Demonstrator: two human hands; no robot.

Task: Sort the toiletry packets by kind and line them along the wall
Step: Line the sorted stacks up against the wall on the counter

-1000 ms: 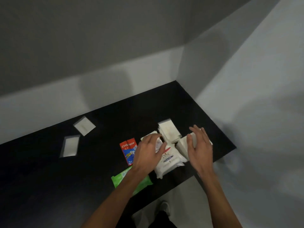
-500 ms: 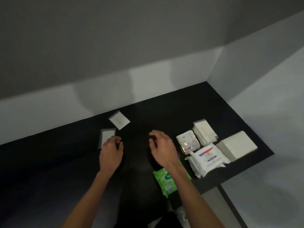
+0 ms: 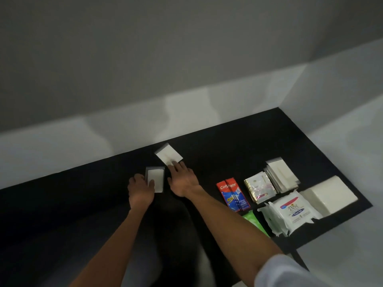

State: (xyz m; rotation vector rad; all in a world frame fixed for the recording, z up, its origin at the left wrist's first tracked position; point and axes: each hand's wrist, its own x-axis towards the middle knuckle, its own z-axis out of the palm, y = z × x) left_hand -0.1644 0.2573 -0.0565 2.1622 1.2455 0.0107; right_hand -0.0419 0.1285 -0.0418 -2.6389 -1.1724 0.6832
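1. Both hands have shifted toward the two loose packets since half a second ago. The right hand [image 3: 182, 180] has left the middle of the black surface [image 3: 62, 214] for the tilted flat packet [image 3: 169, 155], and the left hand [image 3: 142, 191] has closed onto the near flat packet [image 3: 155, 180].
2. The left thumb lies on top of the near flat packet with the fingers curled at its left edge, so it is pinched. The right hand's fingers are straight, their tips resting on the tilted packet's near corner and clasping nothing.
3. Both packets lie flat mid-surface, just apart. The tilted one is closer to the back edge under the wall [image 3: 124, 125].
4. The near packet's long axis runs front to back. The tilted one sits skewed to the back edge, just ahead of the right fingertips, so it likely needs a turn as it is drawn in.
5. A matching stack of clear packets [image 3: 281, 175] lies toward the right end, nearer the right hand.
6. Colgate sachets [image 3: 232, 195] and a Dove sachet [image 3: 260, 189] lie between the hands and that stack.
7. Near the front right corner are a Dove wipes pack [image 3: 292, 210], a white block [image 3: 331, 193] and a green pack [image 3: 253, 221], the last partly hidden by the right forearm.
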